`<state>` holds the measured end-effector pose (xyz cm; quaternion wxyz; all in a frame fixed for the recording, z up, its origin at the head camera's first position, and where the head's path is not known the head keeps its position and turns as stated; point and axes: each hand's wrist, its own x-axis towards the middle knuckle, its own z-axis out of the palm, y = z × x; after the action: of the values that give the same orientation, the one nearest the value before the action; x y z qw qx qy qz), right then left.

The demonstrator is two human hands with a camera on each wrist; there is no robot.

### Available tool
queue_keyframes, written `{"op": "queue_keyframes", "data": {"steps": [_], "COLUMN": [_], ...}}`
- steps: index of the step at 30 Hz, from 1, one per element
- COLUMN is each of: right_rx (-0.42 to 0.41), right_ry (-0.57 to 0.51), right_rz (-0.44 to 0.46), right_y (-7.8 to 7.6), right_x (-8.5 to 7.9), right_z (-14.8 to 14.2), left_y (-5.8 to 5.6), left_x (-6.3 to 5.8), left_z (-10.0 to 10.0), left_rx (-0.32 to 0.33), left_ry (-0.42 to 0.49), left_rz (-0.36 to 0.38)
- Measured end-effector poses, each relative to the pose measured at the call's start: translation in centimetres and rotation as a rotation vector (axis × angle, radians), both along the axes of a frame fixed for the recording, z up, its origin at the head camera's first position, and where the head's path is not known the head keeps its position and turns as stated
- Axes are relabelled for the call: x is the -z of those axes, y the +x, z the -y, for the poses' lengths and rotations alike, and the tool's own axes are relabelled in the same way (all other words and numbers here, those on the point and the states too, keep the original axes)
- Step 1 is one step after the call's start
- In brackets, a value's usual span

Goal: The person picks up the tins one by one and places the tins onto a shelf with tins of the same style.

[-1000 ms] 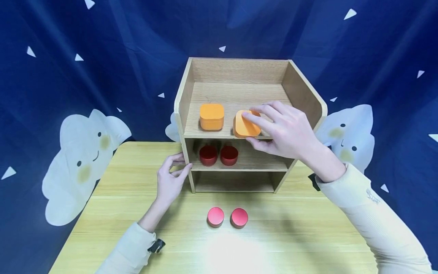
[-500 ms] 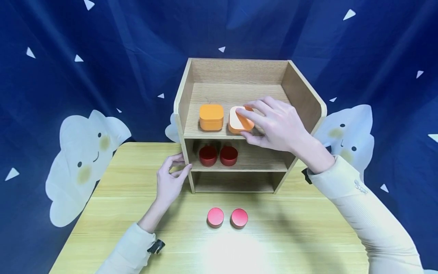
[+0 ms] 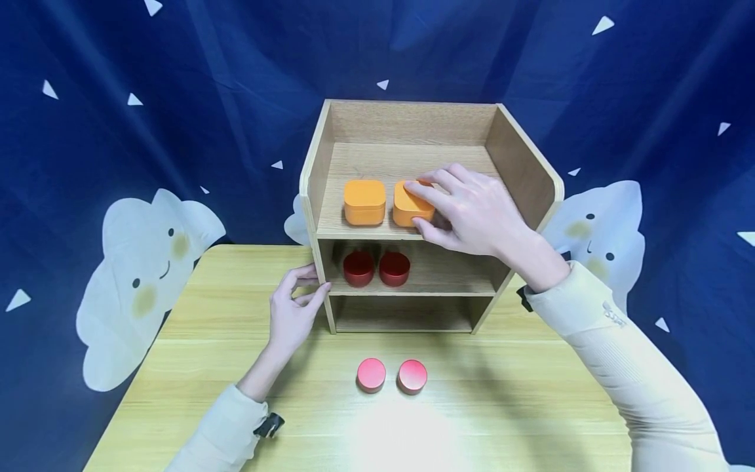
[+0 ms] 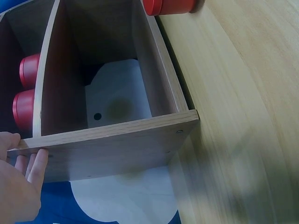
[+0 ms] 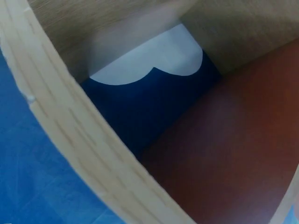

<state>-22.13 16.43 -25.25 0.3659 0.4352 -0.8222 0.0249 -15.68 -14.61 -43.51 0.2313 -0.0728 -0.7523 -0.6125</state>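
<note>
On the top board of the wooden shelf unit (image 3: 525, 164), two orange square tins with rounded corners stand side by side. My right hand (image 3: 480, 216) holds the right orange tin (image 3: 408, 208), thumb at its front and fingers over its lid. The left orange tin (image 3: 364, 203) stands a small gap away, untouched. With thumb and fingers on either side, my left hand (image 3: 295, 314) grips the front edge of the unit's left side panel (image 4: 107, 133). Neither the right hand nor its tin shows in the right wrist view, only wooden boards and curtain.
Two red round tins (image 3: 358, 269) sit at the left of the middle compartment. Two more red tins (image 3: 371, 375) lie on the table (image 3: 519, 393) before the unit. Raised side panels flank the top board. A blue curtain (image 3: 236, 78) with white clouds hangs behind.
My right hand has moved left and slightly back, bringing its orange tin closer to the other one. That tin was tilted and now stands level. My left hand stays on the side panel.
</note>
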Motion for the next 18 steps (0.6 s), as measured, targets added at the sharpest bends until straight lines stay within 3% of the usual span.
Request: {"op": "queue_keyframes", "data": {"steps": [11,18], "right_rx": [0.012,-0.002], "right_ry": [0.022,-0.015], "right_rz": [0.047,-0.035], "right_y": [-0.28,0.6], "right_x": [0.14,0.07], "right_z": [0.16,-0.07], "left_y": [-0.05,0.09], "left_x": [0.07,0.05], "left_z": [0.06,0.03], "left_rx": [0.001,0.003], "left_ry": [0.002,0.001], "left_rz": [-0.002,-0.008]}}
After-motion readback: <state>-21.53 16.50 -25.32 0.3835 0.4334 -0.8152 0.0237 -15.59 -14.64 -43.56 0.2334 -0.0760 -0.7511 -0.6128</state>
